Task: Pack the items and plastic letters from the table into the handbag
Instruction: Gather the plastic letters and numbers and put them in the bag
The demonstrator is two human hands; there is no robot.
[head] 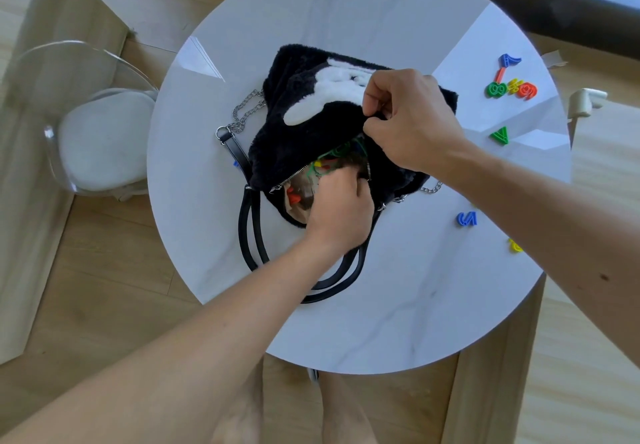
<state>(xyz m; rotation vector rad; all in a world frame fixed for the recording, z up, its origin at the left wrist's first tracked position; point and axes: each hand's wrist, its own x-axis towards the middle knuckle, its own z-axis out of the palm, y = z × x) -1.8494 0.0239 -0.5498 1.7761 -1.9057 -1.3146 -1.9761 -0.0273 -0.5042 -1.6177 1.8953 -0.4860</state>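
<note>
Right hand (412, 121) pinches the handbag (311, 132) rim open mid-table; left hand (337, 208) is curled inside, grip unclear. Let go, the mouth flops shut; letters (512, 89) wait at right.

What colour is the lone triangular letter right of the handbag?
Green, clearest in the head view.

Bare forearms, no sleeves, bare feet (249, 419)
</note>
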